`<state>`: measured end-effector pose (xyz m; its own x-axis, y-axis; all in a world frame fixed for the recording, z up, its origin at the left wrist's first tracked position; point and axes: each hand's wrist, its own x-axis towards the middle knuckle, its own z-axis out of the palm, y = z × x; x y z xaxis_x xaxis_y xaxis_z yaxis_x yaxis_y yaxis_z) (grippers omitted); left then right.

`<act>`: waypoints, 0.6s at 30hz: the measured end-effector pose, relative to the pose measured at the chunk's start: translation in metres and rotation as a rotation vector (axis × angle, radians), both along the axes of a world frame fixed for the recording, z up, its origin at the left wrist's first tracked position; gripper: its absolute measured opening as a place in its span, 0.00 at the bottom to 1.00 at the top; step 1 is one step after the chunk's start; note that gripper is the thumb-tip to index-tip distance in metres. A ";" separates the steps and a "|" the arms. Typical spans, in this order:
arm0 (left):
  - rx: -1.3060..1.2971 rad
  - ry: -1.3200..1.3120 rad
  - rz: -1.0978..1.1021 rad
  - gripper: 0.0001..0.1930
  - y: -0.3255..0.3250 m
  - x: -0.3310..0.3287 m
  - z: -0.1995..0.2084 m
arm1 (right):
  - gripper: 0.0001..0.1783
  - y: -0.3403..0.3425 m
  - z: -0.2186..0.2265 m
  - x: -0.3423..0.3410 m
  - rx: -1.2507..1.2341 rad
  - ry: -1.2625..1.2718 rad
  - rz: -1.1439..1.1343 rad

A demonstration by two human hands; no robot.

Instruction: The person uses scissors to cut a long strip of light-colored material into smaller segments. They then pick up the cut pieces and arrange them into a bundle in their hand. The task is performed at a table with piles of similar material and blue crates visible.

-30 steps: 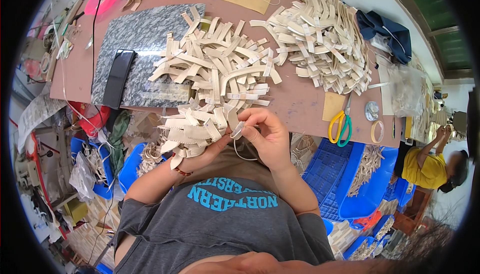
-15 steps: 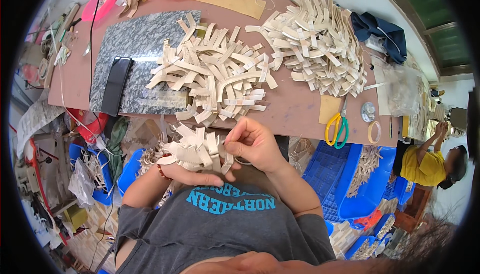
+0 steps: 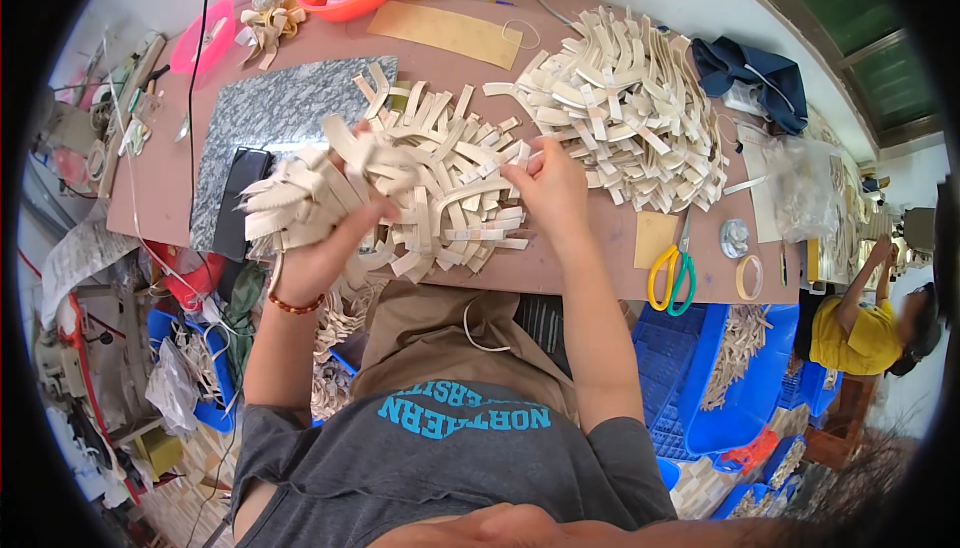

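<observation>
My left hand (image 3: 335,248) is closed round a thick bunch of cream fabric strips (image 3: 300,198), raised over the table's near edge and partly covering a black phone (image 3: 238,198). A loose pile of similar strips (image 3: 455,163) lies just beyond, in the middle of the table. At that pile's right side, my right hand (image 3: 550,188) pinches the end of a fabric strip (image 3: 518,155) between thumb and fingers. Farther right is a larger heap of cream strips (image 3: 625,113).
A grey stone slab (image 3: 290,98) lies under the phone. Scissors with yellow and green handles (image 3: 672,273), a tape roll (image 3: 748,276) and dark blue cloth (image 3: 752,80) are at the right. Blue bins (image 3: 725,388) stand below the table; a co-worker in yellow (image 3: 855,333) is farther right.
My hands have moved from close to my chest out over the table. The left carries the bunch forward and left; the right has reached forward to the middle pile and taken hold of a strip.
</observation>
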<state>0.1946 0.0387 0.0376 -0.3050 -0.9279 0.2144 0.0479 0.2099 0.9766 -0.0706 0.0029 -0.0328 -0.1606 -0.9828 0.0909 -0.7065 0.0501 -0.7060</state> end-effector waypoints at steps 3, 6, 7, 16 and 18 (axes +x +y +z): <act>-0.280 -0.350 0.497 0.20 -0.032 -0.014 -0.008 | 0.24 0.007 0.004 0.004 -0.033 -0.004 -0.022; -0.504 -0.907 0.555 0.11 -0.063 -0.019 -0.013 | 0.21 0.013 0.002 0.008 -0.178 -0.013 -0.063; -0.557 -0.902 0.546 0.10 -0.073 -0.023 -0.016 | 0.20 0.015 0.002 0.008 -0.240 -0.013 -0.082; 0.048 0.113 0.334 0.08 -0.046 -0.022 0.021 | 0.20 0.031 0.013 -0.011 -0.319 -0.042 -0.076; 0.095 0.267 0.412 0.10 -0.021 0.005 0.019 | 0.22 0.032 0.013 -0.001 -0.456 0.139 -0.070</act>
